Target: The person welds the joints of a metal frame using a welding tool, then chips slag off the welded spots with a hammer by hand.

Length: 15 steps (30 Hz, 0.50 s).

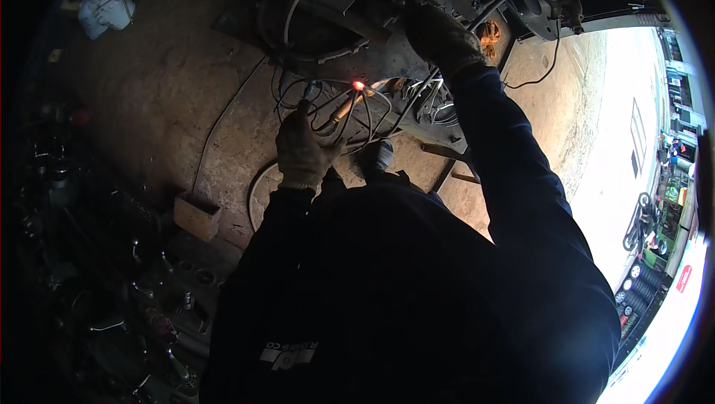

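Note:
My left hand (302,149), in a pale work glove, is raised below the dark metal machine frame (380,65). Its fingers are curled around something too dark to name, beside a tangle of black cables (365,117). Among these cables lies an orange tube-like piece (343,110). A small red-orange glow (358,85) shines at the frame's lower edge. Further up and to the right, my gloved right hand (445,40) reaches against the frame. Deep shadow hides its fingertips and whatever they touch. A loop of hose (292,13) curves over the frame at the top.
A small block-like box (196,215) stands on the brown floor, with a thin cable running to it. Dark machinery or tools (112,277) crowd the left side. A white container (106,14) sits at far left. Right, a bright doorway shows a motorcycle (642,221) and tyres (633,292).

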Tool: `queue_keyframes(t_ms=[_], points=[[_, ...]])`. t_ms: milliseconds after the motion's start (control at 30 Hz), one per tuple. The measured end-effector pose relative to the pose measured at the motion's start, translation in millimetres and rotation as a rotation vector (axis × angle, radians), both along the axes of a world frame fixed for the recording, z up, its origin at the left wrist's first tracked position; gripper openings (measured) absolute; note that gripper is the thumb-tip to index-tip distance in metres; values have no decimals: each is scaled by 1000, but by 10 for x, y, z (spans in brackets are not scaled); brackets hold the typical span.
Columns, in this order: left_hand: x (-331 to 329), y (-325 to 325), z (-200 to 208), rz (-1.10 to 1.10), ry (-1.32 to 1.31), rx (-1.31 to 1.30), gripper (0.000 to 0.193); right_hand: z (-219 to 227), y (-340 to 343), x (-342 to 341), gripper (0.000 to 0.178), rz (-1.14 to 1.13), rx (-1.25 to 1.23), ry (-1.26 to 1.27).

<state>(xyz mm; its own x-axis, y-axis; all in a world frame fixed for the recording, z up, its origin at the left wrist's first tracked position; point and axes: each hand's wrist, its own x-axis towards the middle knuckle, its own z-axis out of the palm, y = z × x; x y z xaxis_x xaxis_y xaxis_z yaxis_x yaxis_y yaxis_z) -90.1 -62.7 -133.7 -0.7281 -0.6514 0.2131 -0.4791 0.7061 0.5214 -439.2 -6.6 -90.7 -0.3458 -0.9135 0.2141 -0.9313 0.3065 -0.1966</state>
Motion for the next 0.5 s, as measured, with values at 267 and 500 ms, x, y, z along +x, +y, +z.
queue_keyframes(t_ms=[267, 500], points=[[-27, 16, 32, 23, -94, 29, 107, 43, 432, -32, 44, -72, -204, -3], [-5, 100, -88, 55, -44, -13, 103, 329, 1002, 841, 34, -377, -694, -1210]])
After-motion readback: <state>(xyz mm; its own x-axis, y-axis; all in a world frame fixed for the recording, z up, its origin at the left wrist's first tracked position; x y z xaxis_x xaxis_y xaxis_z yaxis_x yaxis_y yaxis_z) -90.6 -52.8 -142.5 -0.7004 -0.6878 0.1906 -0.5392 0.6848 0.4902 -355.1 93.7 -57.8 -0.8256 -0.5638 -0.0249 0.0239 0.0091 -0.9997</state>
